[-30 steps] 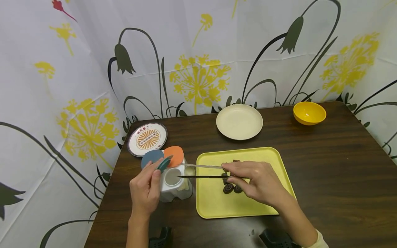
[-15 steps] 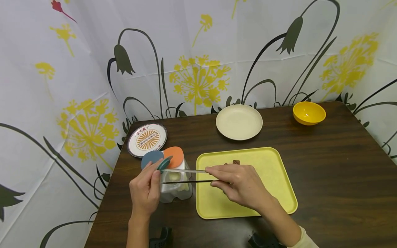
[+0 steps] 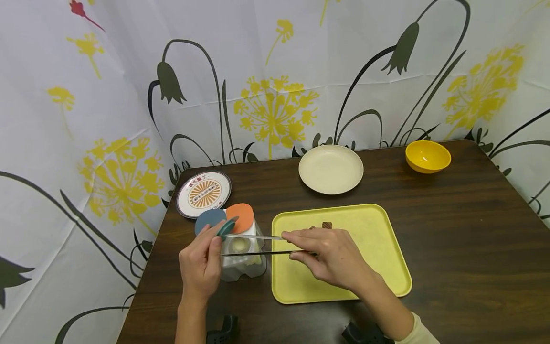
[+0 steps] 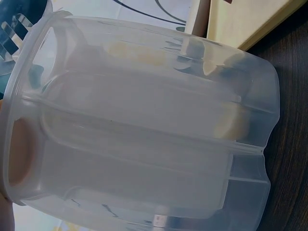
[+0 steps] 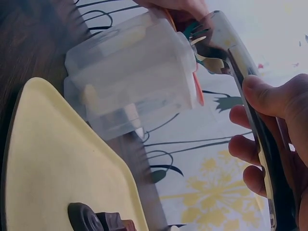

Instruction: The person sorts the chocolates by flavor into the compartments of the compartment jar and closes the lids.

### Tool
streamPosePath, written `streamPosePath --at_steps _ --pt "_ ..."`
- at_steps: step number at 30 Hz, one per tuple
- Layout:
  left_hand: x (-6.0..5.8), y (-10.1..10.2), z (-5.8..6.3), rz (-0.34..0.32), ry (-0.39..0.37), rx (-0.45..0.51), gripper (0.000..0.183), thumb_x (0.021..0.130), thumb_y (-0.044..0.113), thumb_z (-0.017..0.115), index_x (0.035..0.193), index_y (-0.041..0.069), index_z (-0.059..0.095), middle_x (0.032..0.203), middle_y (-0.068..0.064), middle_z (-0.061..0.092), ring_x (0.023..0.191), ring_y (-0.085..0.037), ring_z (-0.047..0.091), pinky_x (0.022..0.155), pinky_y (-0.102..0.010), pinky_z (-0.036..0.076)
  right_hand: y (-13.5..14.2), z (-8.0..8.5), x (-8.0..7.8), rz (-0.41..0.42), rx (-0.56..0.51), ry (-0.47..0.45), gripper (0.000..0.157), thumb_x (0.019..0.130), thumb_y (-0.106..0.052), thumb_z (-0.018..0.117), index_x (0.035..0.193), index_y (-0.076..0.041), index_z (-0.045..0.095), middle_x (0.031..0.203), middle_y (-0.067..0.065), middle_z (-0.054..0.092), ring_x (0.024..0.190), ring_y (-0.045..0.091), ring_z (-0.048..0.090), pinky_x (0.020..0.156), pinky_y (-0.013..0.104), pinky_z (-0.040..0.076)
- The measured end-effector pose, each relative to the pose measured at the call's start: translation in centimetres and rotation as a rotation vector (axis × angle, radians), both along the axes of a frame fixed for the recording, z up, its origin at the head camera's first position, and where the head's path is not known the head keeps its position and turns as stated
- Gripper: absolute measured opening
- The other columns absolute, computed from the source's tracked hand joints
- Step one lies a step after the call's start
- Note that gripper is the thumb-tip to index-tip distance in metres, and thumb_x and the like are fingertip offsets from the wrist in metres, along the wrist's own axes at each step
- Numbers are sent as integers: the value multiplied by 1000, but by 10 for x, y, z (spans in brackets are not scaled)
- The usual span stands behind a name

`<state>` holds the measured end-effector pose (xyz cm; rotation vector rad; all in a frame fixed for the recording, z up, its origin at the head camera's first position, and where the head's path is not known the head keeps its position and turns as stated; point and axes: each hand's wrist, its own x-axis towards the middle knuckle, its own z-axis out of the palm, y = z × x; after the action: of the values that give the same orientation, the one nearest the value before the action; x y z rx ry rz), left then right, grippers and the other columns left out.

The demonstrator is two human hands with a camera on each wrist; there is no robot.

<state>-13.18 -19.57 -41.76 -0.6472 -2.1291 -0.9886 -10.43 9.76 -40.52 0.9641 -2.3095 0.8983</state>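
My left hand (image 3: 201, 262) holds up the teal lid (image 3: 228, 226) of a translucent compartment box (image 3: 245, 273), between thumb and fingers. In my right hand (image 3: 337, 255) are metal tongs (image 3: 253, 237), gripped with the thumb on one arm and the fingers on the other. The tong ends lie over the box's uncovered compartment. A pale rounded piece (image 3: 239, 245) shows between the tong arms; whether they pinch it I cannot tell. Through the box wall in the left wrist view, a blurred cream piece (image 4: 232, 121) is visible near the bottom.
Right of the box lies a yellow tray (image 3: 292, 286) with dark chocolates (image 5: 83, 216), partly hidden by my right hand in the head view. Behind stand a patterned plate (image 3: 185, 191), a cream plate (image 3: 331, 169) and a yellow bowl (image 3: 428, 157). Blue (image 3: 210, 219) and orange lids (image 3: 241, 216) cover other compartments.
My right hand has moved left with the tongs, bringing their ends from the box's right side over the uncovered compartment. The pale piece has shifted left too. My left hand stays at the teal lid.
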Motion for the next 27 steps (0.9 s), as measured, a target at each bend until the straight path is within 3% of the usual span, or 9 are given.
streamPosePath --at_steps 10,17,22,27 --pt "0 0 0 1 -3 8 27 96 8 53 114 2 73 108 -11 72 103 -27 68 103 -34 43 6 3 -1 0 18 -6 42 85 -27 77 125 -19 70 114 -11 70 75 -3 63 53 18 42" --pt "-1 0 0 0 -3 4 28 96 9 53 115 3 72 109 -11 72 102 -27 69 103 -35 43 23 7 -1 -29 -27 -48 46 81 -23 80 126 -18 68 93 -14 69 69 -5 59 53 18 42" --pt "0 -1 0 10 -14 3 28 95 8 53 113 4 73 110 -10 72 103 -27 68 103 -34 42 50 12 0 -106 -14 -109 52 81 -24 80 131 -19 64 98 -15 69 71 -3 59 53 18 42" --pt "0 -1 0 13 -19 5 28 94 8 53 113 4 73 110 -10 72 103 -27 68 103 -34 43 83 9 8 -208 65 -221 55 81 -26 81 133 -19 63 82 -18 64 52 -5 42 46 19 35"
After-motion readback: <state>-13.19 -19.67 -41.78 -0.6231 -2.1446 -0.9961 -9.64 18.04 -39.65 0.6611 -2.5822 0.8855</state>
